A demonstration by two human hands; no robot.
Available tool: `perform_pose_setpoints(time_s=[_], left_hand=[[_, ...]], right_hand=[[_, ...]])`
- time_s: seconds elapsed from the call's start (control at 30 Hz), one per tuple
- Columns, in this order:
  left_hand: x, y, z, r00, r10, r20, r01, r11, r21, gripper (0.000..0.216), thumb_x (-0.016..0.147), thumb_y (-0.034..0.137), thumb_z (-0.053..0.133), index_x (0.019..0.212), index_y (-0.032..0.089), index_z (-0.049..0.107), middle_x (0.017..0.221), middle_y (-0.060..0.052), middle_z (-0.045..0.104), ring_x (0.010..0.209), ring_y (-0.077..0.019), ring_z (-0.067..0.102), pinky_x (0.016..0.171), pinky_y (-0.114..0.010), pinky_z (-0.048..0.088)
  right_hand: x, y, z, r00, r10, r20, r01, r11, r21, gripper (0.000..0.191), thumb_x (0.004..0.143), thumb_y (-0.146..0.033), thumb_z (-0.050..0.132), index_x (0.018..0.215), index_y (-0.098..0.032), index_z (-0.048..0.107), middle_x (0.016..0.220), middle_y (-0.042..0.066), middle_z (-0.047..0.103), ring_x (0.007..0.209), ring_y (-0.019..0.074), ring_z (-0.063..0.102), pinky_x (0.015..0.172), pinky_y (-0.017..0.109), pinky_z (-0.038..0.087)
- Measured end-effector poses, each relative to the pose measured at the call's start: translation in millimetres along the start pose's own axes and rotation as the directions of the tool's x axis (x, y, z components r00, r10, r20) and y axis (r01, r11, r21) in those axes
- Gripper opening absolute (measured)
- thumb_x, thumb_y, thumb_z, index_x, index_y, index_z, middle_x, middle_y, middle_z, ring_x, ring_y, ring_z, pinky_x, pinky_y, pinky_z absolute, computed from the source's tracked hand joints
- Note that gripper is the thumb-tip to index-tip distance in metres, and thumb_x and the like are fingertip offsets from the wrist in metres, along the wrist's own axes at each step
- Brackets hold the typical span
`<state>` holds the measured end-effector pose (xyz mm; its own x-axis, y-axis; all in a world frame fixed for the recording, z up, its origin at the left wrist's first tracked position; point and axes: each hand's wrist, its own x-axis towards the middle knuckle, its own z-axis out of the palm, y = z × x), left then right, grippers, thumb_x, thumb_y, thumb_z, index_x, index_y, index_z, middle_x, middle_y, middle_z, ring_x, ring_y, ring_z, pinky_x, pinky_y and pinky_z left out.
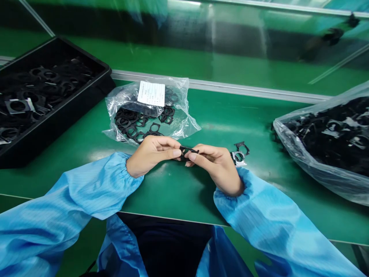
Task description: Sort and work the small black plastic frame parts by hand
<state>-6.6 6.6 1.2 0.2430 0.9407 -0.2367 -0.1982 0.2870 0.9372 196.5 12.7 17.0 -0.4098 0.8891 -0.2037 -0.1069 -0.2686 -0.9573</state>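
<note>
Between my two hands, over the green table [178, 184], is a small black plastic frame [186, 151] with a round opening. My left hand [152, 153] pinches its left end between thumb and fingers. The right end is gripped by my right hand [217, 163], the thumb pressed on its front. Fingers cover much of the part, so I cannot tell whether it is one piece or two joined. Just past my right wrist lie a black ring-shaped frame [243, 147] and a frame with a silvery face [240, 158].
Behind my left hand, a clear plastic bag [184, 115] with a white label [151, 93] holds loose black rings. A black bin [98, 82] full of similar frames stands at the left. On the right is a large clear bag [300, 154] of black parts. A metal rail [230, 89] edges the table's back.
</note>
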Motion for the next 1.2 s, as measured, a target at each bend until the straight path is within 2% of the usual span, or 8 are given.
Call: perform_pose_setpoints(time_s=[0.17,0.33,0.43,0.63,0.83,1.07,1.2], left_hand=[[-0.3,0.9,0.1,1.000,0.000,0.003,0.000,1.000,-0.004,0.030,0.067,0.038,0.095,0.077,0.014,0.080,0.072,-0.005,0.077,0.069,-0.0155,0.071,0.071,-0.027,0.060],[0.8,0.8,-0.4,0.998,-0.007,0.062,0.011,0.998,-0.062,0.028,0.067,0.036,0.094,0.077,0.015,0.079,0.073,-0.005,0.076,0.070,-0.0154,0.071,0.070,-0.026,0.059],[2.2,-0.5,-1.3,0.991,-0.046,0.127,0.062,0.990,-0.127,0.029,0.068,0.036,0.095,0.079,0.014,0.079,0.073,-0.004,0.076,0.067,-0.0139,0.070,0.069,-0.025,0.058],[3.1,-1.3,-1.7,0.979,-0.110,0.174,0.145,0.968,-0.204,0.033,0.067,0.038,0.095,0.082,0.013,0.079,0.077,-0.006,0.075,0.069,-0.0141,0.070,0.069,-0.026,0.059],[3.3,2.6,-0.1,0.955,-0.076,0.285,0.147,0.961,-0.235,0.037,0.068,0.043,0.094,0.079,0.013,0.077,0.075,-0.006,0.072,0.069,-0.0136,0.067,0.068,-0.025,0.056],[2.9,1.3,-1.6,0.954,-0.084,0.289,0.149,0.966,-0.213,0.036,0.075,0.046,0.089,0.083,0.013,0.076,0.080,-0.008,0.073,0.076,-0.0171,0.070,0.070,-0.028,0.055],[3.4,0.0,-2.3,0.953,-0.085,0.291,0.149,0.968,-0.204,0.039,0.076,0.048,0.088,0.083,0.012,0.075,0.080,-0.007,0.071,0.075,-0.0162,0.068,0.070,-0.028,0.055]], right_hand=[[-1.4,-1.1,0.1,1.000,-0.010,0.007,0.010,0.999,-0.040,0.028,0.078,-0.046,0.086,0.075,-0.019,0.078,0.074,0.002,0.073,0.069,0.0150,0.068,0.073,0.030,0.059],[-2.1,-4.0,0.9,1.000,-0.026,0.010,0.027,0.996,-0.084,0.032,0.079,-0.049,0.085,0.074,-0.019,0.078,0.072,0.002,0.072,0.069,0.0156,0.067,0.073,0.031,0.059],[-1.3,-3.6,0.7,1.000,-0.012,0.027,0.014,0.998,-0.054,0.034,0.077,-0.051,0.086,0.072,-0.019,0.077,0.070,0.002,0.072,0.067,0.0152,0.066,0.071,0.030,0.058],[0.8,-0.3,-0.2,0.999,0.033,0.043,-0.033,0.999,-0.008,0.033,0.079,-0.049,0.085,0.072,-0.018,0.076,0.069,0.001,0.071,0.065,0.0139,0.065,0.071,0.029,0.058],[2.2,-0.2,1.6,0.993,0.044,0.106,-0.050,0.997,0.060,0.028,0.082,-0.045,0.083,0.078,-0.018,0.078,0.071,0.001,0.072,0.066,0.0136,0.067,0.071,0.028,0.058],[1.9,0.3,0.8,0.997,0.022,0.078,-0.020,0.999,-0.030,0.032,0.079,-0.049,0.085,0.075,-0.019,0.076,0.078,0.003,0.073,0.068,0.0140,0.067,0.071,0.029,0.059],[3.9,2.8,0.0,0.997,0.071,0.040,-0.072,0.997,0.026,0.033,0.071,-0.048,0.091,0.075,-0.019,0.076,0.075,0.002,0.074,0.065,0.0135,0.066,0.068,0.029,0.059]])
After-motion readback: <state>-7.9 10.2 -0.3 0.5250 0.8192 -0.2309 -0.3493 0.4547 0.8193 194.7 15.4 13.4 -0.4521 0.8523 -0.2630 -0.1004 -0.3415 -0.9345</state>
